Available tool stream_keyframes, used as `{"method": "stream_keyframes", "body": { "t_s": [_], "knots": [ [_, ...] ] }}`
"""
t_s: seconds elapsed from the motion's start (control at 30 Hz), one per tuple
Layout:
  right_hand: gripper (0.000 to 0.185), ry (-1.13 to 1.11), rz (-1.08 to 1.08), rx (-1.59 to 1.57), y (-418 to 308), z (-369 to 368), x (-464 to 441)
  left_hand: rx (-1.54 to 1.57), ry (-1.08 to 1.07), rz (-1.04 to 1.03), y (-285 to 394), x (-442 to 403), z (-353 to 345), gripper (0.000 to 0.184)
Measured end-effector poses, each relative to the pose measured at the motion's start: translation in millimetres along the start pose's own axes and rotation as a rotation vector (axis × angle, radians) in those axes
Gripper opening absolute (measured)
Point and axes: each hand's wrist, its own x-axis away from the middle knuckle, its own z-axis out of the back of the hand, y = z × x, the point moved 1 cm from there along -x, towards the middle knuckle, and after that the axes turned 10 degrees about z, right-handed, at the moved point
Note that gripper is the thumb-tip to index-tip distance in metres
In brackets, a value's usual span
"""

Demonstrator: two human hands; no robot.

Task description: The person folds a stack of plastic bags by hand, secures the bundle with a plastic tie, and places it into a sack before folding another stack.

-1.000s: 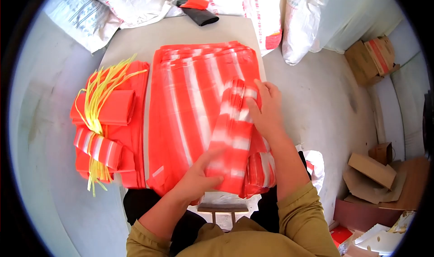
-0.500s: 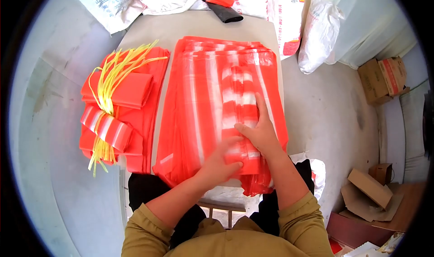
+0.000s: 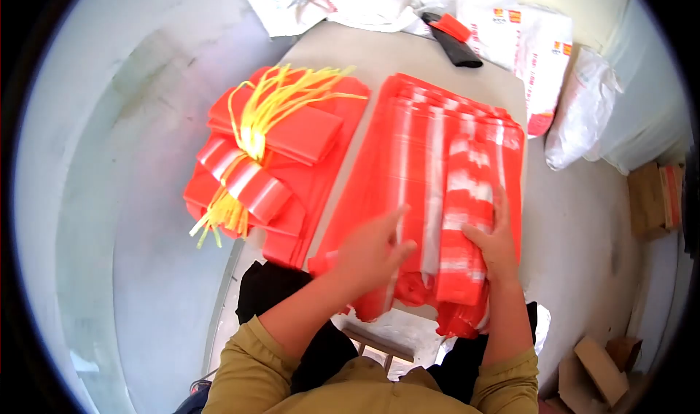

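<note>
A folded red-and-white striped bundle (image 3: 467,217) lies lengthwise on the right part of a stack of red striped plastic sheets (image 3: 415,144). My right hand (image 3: 496,239) grips the bundle's right edge, thumb on top and fingers along the side. Over the stack's lower left part is my left hand (image 3: 372,254), thumb and fingers apart, holding nothing. To the left lies a pile of folded red plastic (image 3: 302,133), with a small striped roll (image 3: 244,181) and a bunch of yellow strands (image 3: 255,122) on top.
The beige tabletop (image 3: 350,46) carries both piles. White printed sacks (image 3: 543,57) stand along its far edge, near a black roll (image 3: 456,49) with a red piece. Cardboard boxes (image 3: 601,370) are on the floor at the right. A stool (image 3: 379,345) shows below the table.
The view has turned left, so things appear further right. My left hand has come off the striped bundle and moved left. The bundle now lies flatter and straighter, my right hand still on it.
</note>
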Motion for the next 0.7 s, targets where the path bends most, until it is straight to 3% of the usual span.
{"method": "stream_keyframes", "body": {
  "t_s": [0.13,0.27,0.37,0.47,0.57,0.6,0.7],
  "knots": [
    [0.107,0.034,-0.063,-0.076,-19.3,-7.9,1.3,-0.363,0.657,-0.093,-41.5,-11.5,51.1,0.070],
    [0.107,0.044,-0.093,-0.077,-22.2,-7.8,0.5,-0.355,0.732,0.015,-74.3,-8.1,82.1,0.061],
    [0.109,0.061,-0.116,-0.050,-30.0,-8.9,1.0,-0.253,0.699,0.086,-103.6,-13.5,86.2,0.066],
    [0.111,0.074,-0.123,-0.047,-31.0,-8.3,1.0,0.009,0.660,0.129,-123.2,-30.6,98.6,0.066],
    [0.112,0.076,-0.123,-0.051,-27.0,-5.3,-0.5,0.856,0.542,0.257,-97.9,-45.1,126.8,0.064],
    [0.112,0.076,-0.123,-0.051,-25.3,-3.7,-0.9,0.684,0.653,0.120,-131.0,-70.4,127.7,0.058],
    [0.113,0.083,-0.101,-0.092,-20.2,1.5,-0.8,-0.059,0.777,0.040,-139.9,-92.5,151.2,0.053]
  ]
}}
